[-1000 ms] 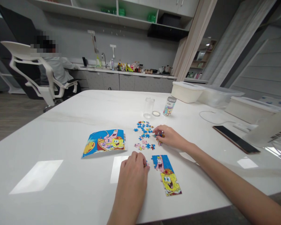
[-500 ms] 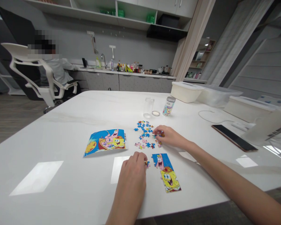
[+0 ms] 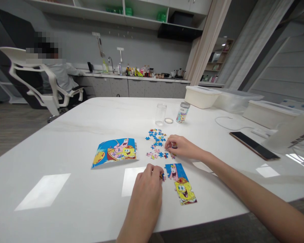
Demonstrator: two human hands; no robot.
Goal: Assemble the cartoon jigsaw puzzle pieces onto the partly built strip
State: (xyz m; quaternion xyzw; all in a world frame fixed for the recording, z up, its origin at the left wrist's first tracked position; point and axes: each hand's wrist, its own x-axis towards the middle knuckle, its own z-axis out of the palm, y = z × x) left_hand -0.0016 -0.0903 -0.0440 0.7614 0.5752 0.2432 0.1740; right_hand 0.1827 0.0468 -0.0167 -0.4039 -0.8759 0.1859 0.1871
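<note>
Rectangular glare (image 3: 43, 192) brightens the glossy table (image 3: 66, 135), while the gray wall (image 3: 142, 44) looks dimmer.

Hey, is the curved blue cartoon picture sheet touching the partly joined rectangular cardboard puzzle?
No, the sheet lies left of the puzzle, with white tabletop showing between them.

Single view: camera on person's head, above near side of desk (image 3: 53, 141), facing forward and down. Nearest: left hand (image 3: 149, 184) at lower middle, right hand (image 3: 182, 147) right of middle; forearms enter from bottom and right. Puzzle pieces (image 3: 159, 144) near picture middle, slightly farther off than left hand. Wide view, reaching past desk's far edge to lower cabinets (image 3: 136, 89) and wall shelf (image 3: 144, 22) well beyond. Chair (image 3: 47, 99) toward left, leaning curtain (image 3: 209, 42) toward right.
</note>
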